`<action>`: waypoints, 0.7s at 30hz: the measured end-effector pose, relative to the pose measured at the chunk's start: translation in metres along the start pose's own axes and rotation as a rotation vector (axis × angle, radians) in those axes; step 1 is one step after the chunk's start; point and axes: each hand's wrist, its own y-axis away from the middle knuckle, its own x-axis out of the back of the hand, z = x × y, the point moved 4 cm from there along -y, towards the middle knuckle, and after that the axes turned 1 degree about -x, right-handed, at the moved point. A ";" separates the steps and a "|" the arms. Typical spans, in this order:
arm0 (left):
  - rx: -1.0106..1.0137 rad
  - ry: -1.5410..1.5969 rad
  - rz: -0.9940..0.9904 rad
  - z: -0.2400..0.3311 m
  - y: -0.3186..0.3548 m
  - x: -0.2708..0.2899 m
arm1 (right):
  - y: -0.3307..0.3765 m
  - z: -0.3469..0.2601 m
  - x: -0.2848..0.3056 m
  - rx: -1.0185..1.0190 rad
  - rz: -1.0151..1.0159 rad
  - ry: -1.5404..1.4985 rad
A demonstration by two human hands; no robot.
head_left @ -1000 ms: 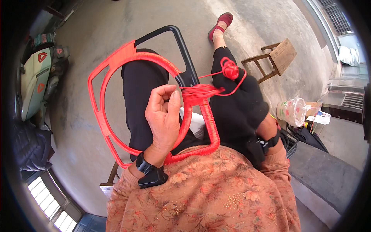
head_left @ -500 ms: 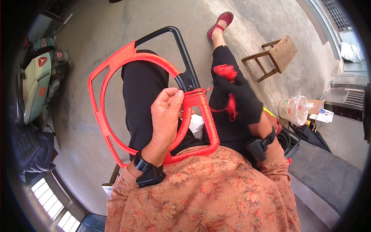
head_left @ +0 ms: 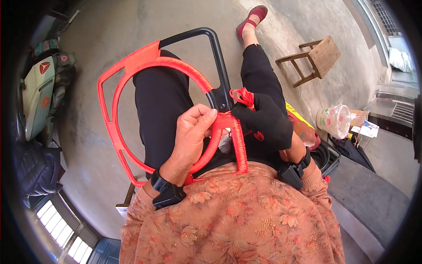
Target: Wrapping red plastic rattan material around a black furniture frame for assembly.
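A bent metal frame lies across my lap. Most of it is wrapped in red cord (head_left: 132,66); one loop is still bare black tube (head_left: 211,35). My left hand (head_left: 191,134) is bare and grips the red-wrapped bar near the middle of the frame, thumb pressed on the wrapping. My right hand (head_left: 266,121) wears a black glove and holds a small bundle of red cord (head_left: 242,95) right beside the wrapped bar. Both wrists carry a black band with a block on it.
A low wooden stool (head_left: 320,57) stands on the concrete floor at the upper right. A clear plastic bucket (head_left: 335,119) and papers lie at the right. A green and white scooter (head_left: 37,94) is parked at the left. My red shoe (head_left: 252,16) shows at the top.
My right hand has drawn back from the far right to the frame, bringing the red cord bundle in with it. My left hand has stayed gripping the wrapped bar.
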 end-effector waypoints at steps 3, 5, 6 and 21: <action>0.005 -0.100 -0.035 -0.004 0.002 0.001 | 0.012 0.003 0.002 -0.067 0.006 0.049; 0.016 -0.154 -0.042 -0.006 0.005 0.002 | 0.017 0.007 -0.002 -0.034 0.018 0.021; 0.022 -0.156 -0.042 -0.008 0.007 0.001 | 0.019 0.008 -0.003 0.003 0.029 -0.002; -0.043 0.030 0.022 -0.005 0.002 -0.005 | 0.047 0.063 0.120 0.086 0.339 -0.514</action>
